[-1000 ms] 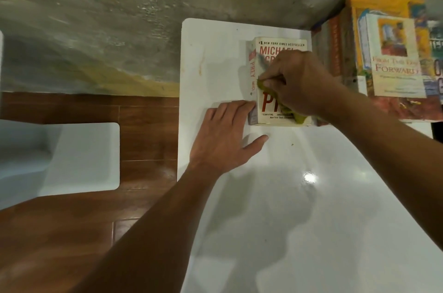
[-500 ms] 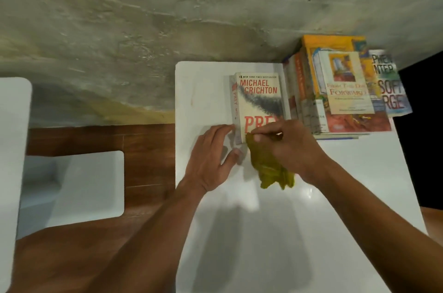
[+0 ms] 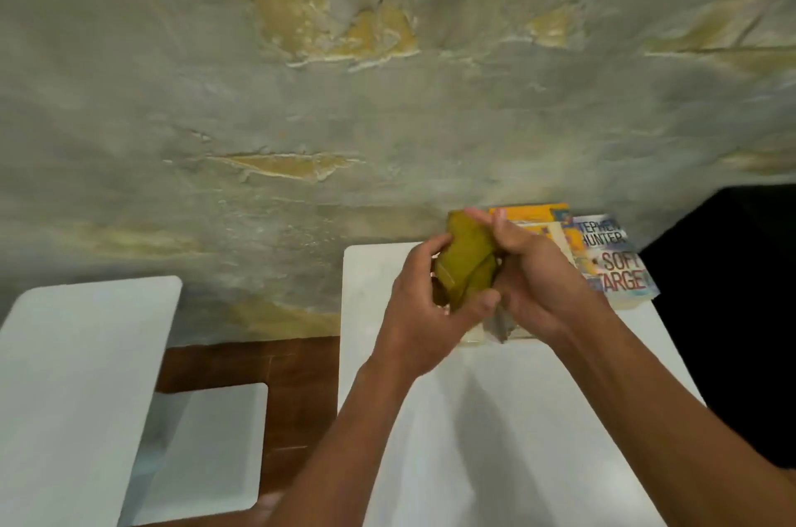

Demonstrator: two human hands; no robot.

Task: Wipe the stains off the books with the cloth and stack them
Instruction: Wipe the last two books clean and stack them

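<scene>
Head view shows both hands clamped on the olive-green cloth, left hand cupping its near side, right hand pinching its far edge, held above the white tabletop. Refolding it to a clean, flat face would likely wipe better. Books lie far right, partly hidden.

Two hands, left and right, are showing; one cloth is showing; three white surfaces are showing. The book count is staying unclear behind the hands.
</scene>
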